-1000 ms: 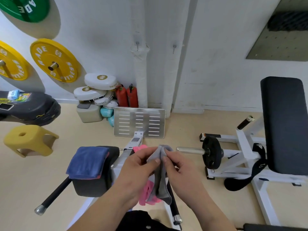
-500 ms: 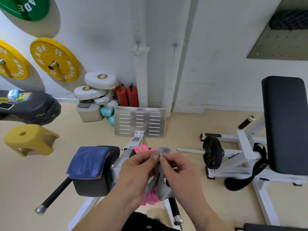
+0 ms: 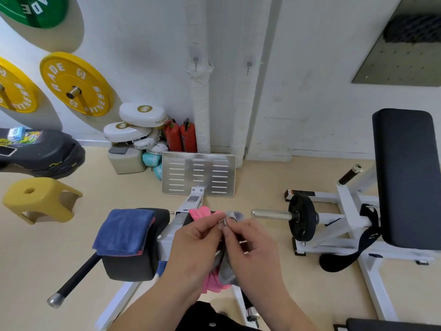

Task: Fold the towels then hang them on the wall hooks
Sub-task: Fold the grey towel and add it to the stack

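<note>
Fingertips have crept up vs 1 s ago to the top edge of the small grey cloth towel; cloth now more bunched there. L hand and R hand both pinch that edge. The rest hangs between the palms, over the pink towel. Folded blue towel lies on the black roller pad. Metal wall hooks are well beyond; the left one poss. carries white cloth, unclear.

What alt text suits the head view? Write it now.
Left hand and right hand pinch a grey towel over a pink towel on a gym machine. A folded blue towel drapes a black pad; two wall hooks are ahead.
</note>
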### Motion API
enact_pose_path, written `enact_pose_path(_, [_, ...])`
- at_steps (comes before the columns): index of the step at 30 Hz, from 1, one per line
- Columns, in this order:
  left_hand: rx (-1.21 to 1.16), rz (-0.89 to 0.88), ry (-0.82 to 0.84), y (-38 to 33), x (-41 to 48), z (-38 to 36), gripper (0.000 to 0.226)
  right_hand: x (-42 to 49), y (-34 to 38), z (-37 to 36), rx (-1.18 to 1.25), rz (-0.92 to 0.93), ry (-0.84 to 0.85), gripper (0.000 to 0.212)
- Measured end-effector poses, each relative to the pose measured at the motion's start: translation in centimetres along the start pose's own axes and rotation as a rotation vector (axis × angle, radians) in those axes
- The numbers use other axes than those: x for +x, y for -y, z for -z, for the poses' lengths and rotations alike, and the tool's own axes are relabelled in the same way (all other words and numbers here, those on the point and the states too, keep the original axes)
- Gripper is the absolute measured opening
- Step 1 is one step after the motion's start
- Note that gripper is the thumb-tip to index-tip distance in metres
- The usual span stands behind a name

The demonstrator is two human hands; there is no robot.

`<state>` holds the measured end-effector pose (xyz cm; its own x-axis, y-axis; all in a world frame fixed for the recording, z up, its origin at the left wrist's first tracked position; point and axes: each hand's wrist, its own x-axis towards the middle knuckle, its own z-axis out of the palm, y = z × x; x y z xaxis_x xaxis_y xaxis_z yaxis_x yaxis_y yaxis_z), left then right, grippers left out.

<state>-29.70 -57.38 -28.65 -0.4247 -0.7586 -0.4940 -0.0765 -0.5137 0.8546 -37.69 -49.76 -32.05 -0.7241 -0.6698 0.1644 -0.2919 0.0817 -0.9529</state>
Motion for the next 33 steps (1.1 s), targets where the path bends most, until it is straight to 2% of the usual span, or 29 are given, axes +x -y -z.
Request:
enact_pose_path(5, [0.188,-0.077,0.108,-0.1,-0.2,0.7,0.032,0.0,-0.3,0.5,-0.118,0.077,0.083,0.033])
enact_pose_path(11, [0.471,-0.235,0.077,-0.9,0.2,2.2,0.037,0.7,0.2,1.3,-0.063,0.042,0.145,0.033])
enact_pose_path(14, [0.58,-0.314,0.166,-2.1,0.3,2.8,0.047,0.9,1.0,2.0,-0.081,0.037,0.178,0.034])
enact_pose_path(17, [0.647,-0.38,0.298,-3.5,0.1,3.1,0.063,1.6,1.8,2.7,0.0,-0.075,0.281,0.032])
enact_pose_path(19, [0.683,-0.435,0.358,-4.1,0.0,3.1,0.066,2.0,2.1,3.0,0.06,-0.131,0.285,0.027])
enact_pose_path(24, [0.678,-0.523,0.34,-3.3,0.3,3.2,0.058,2.5,2.7,3.1,-0.047,-0.055,0.215,0.021])
enact_pose_path(28, [0.613,-0.437,0.304,-2.6,0.9,3.2,0.05,2.5,2.7,3.3,-0.171,0.008,0.162,0.021])
enact_pose_path(30, [0.781,-0.421,0.42,-2.3,1.4,3.2,0.033,2.5,3.3,3.5,-0.138,-0.017,0.116,0.025])
enact_pose_path(32, [0.951,-0.401,0.486,-1.8,1.9,3.4,0.01,2.9,4.0,3.9,-0.059,-0.038,0.06,0.021])
enact_pose_path(33, [0.99,-0.383,0.481,-1.4,2.3,3.6,0.011,3.2,4.3,4.2,-0.023,-0.039,0.016,0.018])
